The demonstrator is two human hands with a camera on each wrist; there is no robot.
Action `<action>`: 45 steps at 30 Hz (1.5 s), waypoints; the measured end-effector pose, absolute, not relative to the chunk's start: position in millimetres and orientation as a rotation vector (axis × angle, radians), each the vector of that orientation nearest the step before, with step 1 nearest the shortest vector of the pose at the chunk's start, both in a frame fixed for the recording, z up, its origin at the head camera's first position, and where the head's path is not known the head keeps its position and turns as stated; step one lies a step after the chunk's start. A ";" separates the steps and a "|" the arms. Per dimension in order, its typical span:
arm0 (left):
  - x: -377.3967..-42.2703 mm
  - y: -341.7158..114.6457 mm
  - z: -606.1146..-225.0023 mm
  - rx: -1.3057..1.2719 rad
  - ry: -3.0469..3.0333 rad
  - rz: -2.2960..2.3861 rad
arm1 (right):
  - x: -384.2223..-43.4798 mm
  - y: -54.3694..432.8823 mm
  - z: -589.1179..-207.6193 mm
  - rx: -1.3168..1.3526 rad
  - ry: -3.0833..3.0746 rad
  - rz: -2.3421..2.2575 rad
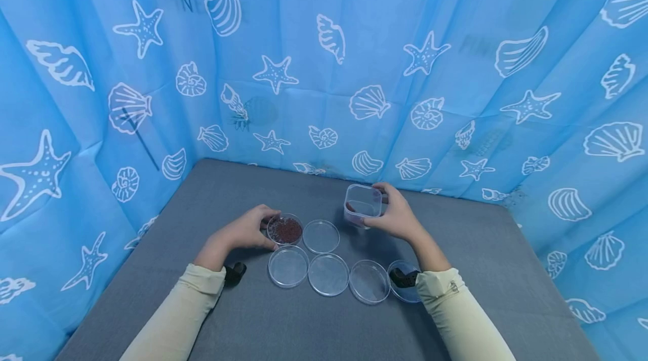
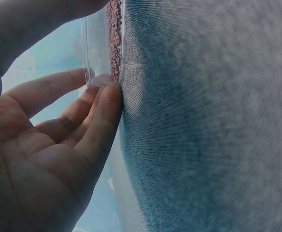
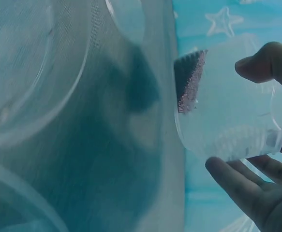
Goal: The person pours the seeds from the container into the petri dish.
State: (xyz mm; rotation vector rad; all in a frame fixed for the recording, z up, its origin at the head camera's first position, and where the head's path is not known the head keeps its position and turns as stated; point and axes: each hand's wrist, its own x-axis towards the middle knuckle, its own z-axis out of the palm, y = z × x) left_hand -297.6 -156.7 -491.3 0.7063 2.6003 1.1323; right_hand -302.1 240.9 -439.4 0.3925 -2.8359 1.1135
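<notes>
My left hand holds a round petri dish by its left side, thumb and fingers at the rim. Reddish-brown granules cover much of that dish's bottom; in the left wrist view they form a thin layer behind the see-through wall. Above the far right part of the table, my right hand grips a see-through square plastic container by its right side. In the right wrist view the container is tilted, with a small heap of granules in one corner.
A see-through petri dish lies right of the granule-filled one. In front is a row of several more, from the left dish to the right one, partly hidden by my right wrist. Blue shell-print curtains border the grey table.
</notes>
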 end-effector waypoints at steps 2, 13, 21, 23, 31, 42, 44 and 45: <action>-296.6 -156.4 -489.9 0.701 2.596 1.126 | -300.9 251.7 -442.0 0.363 -2.867 1.128; -298.8 -145.1 -494.5 0.689 2.588 1.127 | -288.1 300.9 -457.7 0.226 -2.932 1.253; -296.5 -150.0 -499.2 0.652 2.577 1.151 | -289.3 303.2 -467.1 0.242 -2.942 1.281; -296.3 -151.7 -498.0 0.648 2.580 1.156 | -290.3 301.9 -467.0 0.253 -2.932 1.288; -296.6 -152.9 -494.7 0.630 2.577 1.159 | -290.2 301.5 -466.9 0.239 -2.931 1.287; -296.2 -155.9 -493.3 0.621 2.582 1.164 | -294.5 298.8 -461.4 0.301 -2.967 1.231; -296.5 -156.3 -493.1 0.628 2.577 1.165 | -292.2 295.6 -456.3 0.345 -2.955 1.148; -296.5 -156.4 -493.0 0.629 2.573 1.167 | -290.4 292.6 -452.7 0.370 -2.940 1.101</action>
